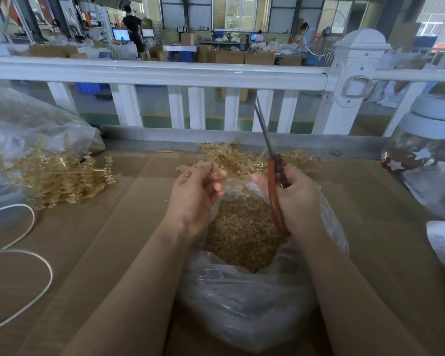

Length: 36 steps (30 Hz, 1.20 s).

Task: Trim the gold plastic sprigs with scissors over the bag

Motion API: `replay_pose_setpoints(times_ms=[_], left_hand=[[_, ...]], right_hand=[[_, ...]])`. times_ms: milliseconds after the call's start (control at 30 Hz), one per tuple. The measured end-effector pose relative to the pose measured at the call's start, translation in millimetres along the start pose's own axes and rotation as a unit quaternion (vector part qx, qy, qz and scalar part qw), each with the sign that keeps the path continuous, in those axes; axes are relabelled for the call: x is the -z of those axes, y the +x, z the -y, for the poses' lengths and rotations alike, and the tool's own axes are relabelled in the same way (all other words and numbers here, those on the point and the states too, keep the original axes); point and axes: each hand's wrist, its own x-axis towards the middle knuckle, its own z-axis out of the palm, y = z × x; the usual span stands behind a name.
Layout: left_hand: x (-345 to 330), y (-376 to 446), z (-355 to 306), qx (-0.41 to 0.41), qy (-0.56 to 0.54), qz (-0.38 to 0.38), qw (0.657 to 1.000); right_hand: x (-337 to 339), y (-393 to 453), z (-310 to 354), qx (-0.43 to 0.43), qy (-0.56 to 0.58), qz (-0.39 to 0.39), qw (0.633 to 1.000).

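- Left hand [195, 191] at centre frame, fingers curled, pinching a small gold sprig [211, 168] near its tip; exact piece partly hidden by the fingers.
- Right hand [297, 199] just to 3 o'clock of the left, clenched around the red-handled scissors [274, 183]; blades appeared closed together, not parted.
- Scissors' long axis ran near vertical in the frame: handles down toward 6 o'clock, blade tip up toward 12 o'clock with a slight lean to 11, well above the sprig and not on it.
- Clear plastic bag [242, 304] open directly below both hands, at 6 o'clock, already holding a bed of gold trimmings [242, 240].
- More untrimmed sprigs piled at 12 o'clock of the hands [242, 158], and a larger heap at 9 o'clock [59, 181] spilling from another clear bag [23, 119].
- Judged step: between cuts, sprig presented, blades not yet brought to it.
- To do it well: lower the blade tip from 12 o'clock toward the sprig, open the blades only a little, cut close to the stem.
- Best kept over the bag mouth, so offcuts drop in rather than onto the cardboard-covered table [100, 253].
- Pinching fingers kept clear of the cutting line; risk judged as a nick or a piece flying toward 9 o'clock.
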Motion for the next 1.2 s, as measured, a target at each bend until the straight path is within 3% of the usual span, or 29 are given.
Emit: replay_pose_setpoints(times_ms=[267, 700, 967, 1200], left_hand=[[-6, -3, 6, 0.017, 0.044, 0.03, 0.998], [0, 1, 9, -0.019, 0.046, 0.14, 0.989], [0, 0, 9, -0.071, 0.005, 0.105, 0.992], [3, 0, 9, -0.043, 0.017, 0.11, 0.993]], right_hand=[[1, 1, 1, -0.023, 0.1, 0.014, 0.995], [6, 1, 1, 0.041, 0.172, 0.007, 0.984], [7, -2, 8, 0.012, 0.195, 0.016, 0.981], [5, -5, 9, 0.006, 0.16, 0.04, 0.986]])
